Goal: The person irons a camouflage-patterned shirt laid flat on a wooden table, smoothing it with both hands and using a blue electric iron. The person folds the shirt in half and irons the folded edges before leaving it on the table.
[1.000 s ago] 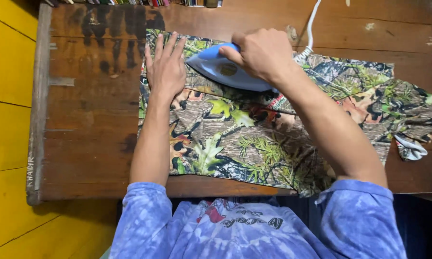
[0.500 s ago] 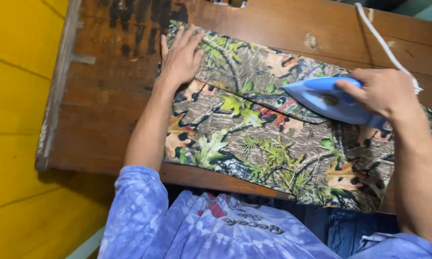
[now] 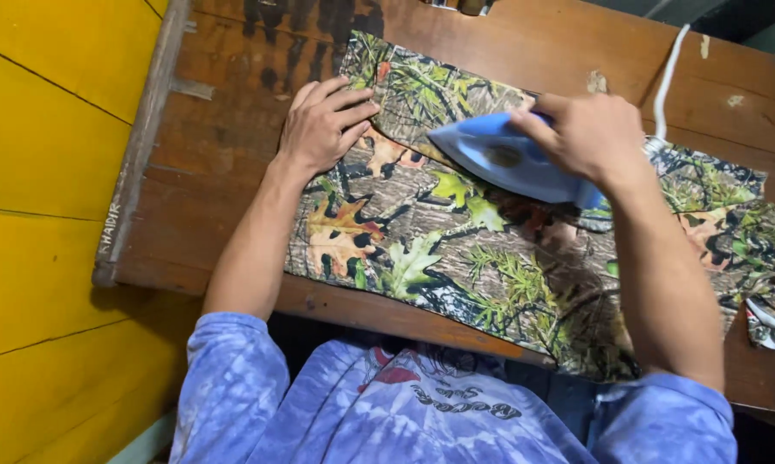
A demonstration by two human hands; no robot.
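Note:
A camouflage-print garment [image 3: 456,249] with leaf and branch patterns lies spread on a brown wooden table [image 3: 224,198]. My left hand [image 3: 320,127] presses flat on the garment's left end, fingers apart. My right hand [image 3: 587,136] grips the handle of a light blue electric iron [image 3: 499,159], whose tip points left and whose soleplate rests on the cloth. A white cord [image 3: 667,77] runs from the iron's back toward the table's far edge.
The table's left rail [image 3: 138,163] borders a yellow floor [image 3: 35,172]. Dark stains [image 3: 301,26] mark the wood at the far left. The garment's right end [image 3: 765,318] bunches near the right edge, showing white lining. My blue tie-dye shirt [image 3: 422,404] fills the bottom.
The iron has slid back left across the garment toward my left hand, after having been further right half a second ago. My left hand stays pressed on the cloth.

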